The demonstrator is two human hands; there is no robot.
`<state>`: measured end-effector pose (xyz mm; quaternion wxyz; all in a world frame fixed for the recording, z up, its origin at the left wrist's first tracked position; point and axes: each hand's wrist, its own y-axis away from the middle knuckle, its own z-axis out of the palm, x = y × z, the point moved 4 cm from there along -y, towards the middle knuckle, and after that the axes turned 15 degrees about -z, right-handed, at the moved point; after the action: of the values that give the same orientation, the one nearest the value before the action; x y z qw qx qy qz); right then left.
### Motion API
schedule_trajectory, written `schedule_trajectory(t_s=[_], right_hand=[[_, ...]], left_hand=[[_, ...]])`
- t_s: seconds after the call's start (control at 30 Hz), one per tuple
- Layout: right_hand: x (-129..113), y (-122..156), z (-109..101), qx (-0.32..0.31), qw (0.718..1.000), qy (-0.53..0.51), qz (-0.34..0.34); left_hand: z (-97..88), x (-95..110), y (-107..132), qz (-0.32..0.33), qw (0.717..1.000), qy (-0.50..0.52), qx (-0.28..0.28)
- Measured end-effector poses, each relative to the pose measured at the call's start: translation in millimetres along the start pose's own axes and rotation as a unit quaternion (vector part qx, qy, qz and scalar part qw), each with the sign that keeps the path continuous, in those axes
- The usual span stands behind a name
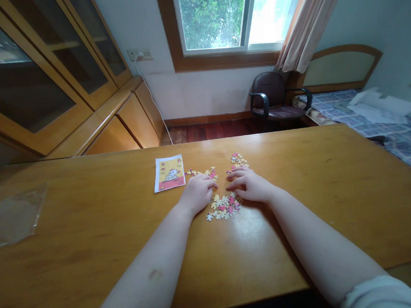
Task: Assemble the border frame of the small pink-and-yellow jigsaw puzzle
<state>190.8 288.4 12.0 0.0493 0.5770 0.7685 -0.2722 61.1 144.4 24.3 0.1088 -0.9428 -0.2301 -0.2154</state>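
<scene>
Loose jigsaw pieces (224,208), yellow, pink and white, lie scattered on the wooden table (91,239). My left hand (198,190) rests on the pieces with its fingers curled down and tips pressed together. My right hand (249,184) lies beside it, fingers stretched toward the left over the pieces, touching them. A smaller cluster of pieces (239,160) sits just beyond my right hand. A small reference picture card (169,173) with a cartoon figure lies left of my left hand.
A clear plastic bag (13,216) lies at the table's left end. Wooden cabinets with glass doors (43,76) stand to the left. A dark armchair (275,98) sits under the window; a bed with papers (376,112) is on the right.
</scene>
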Motion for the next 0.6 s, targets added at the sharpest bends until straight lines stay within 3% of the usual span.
schedule_trajectory(t_s=[0.17, 0.37, 0.6], right_hand=[[-2.5, 0.6, -2.2, -0.035, 0.999, -0.021, 0.025], [-3.7, -4.4, -7.5, 0.008, 0.998, -0.057, 0.002], [8.7, -4.3, -1.1, 0.054, 0.996, 0.06, 0.043]], left_hand=[[0.1, -0.3, -0.2, -0.005, 1.0, -0.007, -0.003], [0.2, 0.1, -0.5, -0.003, 1.0, -0.008, -0.004], [-0.8, 1.9, 0.3, -0.009, 1.0, -0.006, -0.006]])
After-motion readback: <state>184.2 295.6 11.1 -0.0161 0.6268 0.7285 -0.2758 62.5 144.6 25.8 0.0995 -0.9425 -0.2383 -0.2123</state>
